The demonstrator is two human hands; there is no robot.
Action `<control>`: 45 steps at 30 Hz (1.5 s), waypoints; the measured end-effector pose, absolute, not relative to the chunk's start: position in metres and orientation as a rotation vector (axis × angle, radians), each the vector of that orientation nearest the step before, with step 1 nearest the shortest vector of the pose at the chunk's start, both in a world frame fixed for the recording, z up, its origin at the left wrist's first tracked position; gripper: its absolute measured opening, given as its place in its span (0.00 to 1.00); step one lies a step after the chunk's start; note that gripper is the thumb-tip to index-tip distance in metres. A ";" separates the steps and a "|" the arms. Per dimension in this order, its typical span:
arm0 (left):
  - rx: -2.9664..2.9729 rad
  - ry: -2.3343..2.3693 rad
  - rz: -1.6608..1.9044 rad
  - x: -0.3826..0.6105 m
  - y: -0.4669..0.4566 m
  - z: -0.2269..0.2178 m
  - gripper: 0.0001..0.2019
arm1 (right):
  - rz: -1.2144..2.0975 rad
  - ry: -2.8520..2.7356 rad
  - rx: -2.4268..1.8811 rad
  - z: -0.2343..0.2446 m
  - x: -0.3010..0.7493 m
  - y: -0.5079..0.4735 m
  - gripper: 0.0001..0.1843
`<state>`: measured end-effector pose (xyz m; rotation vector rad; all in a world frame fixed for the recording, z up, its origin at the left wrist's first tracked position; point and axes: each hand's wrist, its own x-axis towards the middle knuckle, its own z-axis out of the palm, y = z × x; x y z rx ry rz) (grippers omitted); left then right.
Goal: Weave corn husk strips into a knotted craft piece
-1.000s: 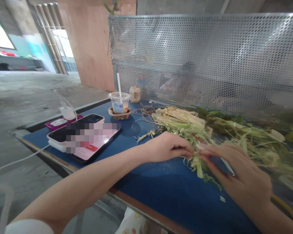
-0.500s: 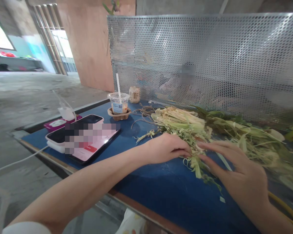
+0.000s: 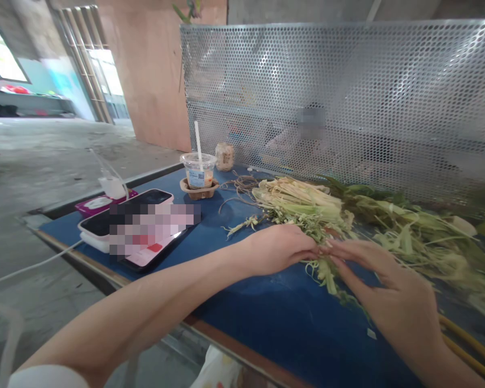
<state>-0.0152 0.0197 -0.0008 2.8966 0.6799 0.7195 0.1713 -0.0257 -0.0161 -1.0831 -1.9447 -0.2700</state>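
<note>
On the blue tabletop (image 3: pixel 267 307), my left hand (image 3: pixel 281 248) is closed around a small bundle of shrivelled green sprigs (image 3: pixel 325 272). From the other side, my right hand (image 3: pixel 400 291) pinches the same bundle, its thumb and fingertips almost touching those of the left. What lies between the fingertips is too small to make out. Just behind the hands rests a bunch of pale yellow-green, husk-like leaves (image 3: pixel 303 196). A looser pile of dry green leaves (image 3: pixel 420 226) spreads to the right. Thin brown strings (image 3: pixel 242 186) lie left of the bunch.
Two phones, a pink-edged one (image 3: pixel 127 213) and a black-edged one (image 3: pixel 157 245), lie at left beside a purple box (image 3: pixel 103 202). A lidded drink cup (image 3: pixel 199 170) stands in a cardboard holder, a jar (image 3: pixel 225 156) behind it. Perforated metal (image 3: pixel 339 91) borders the far side.
My right hand has moved slightly left, and its fingertips have closed in on the sprigs beside my left hand. The left hand has hardly moved.
</note>
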 end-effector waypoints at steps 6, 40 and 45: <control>2.874 0.723 0.710 -0.014 0.019 0.001 0.09 | -0.207 -2.000 -0.995 -0.014 0.169 -0.023 0.09; 2.579 0.428 0.775 -0.020 0.017 0.006 0.09 | -0.139 -2.052 -1.073 -0.005 0.179 -0.026 0.07; 2.552 0.465 0.789 -0.023 0.019 0.008 0.09 | -0.220 -2.112 -1.032 -0.004 0.184 -0.023 0.08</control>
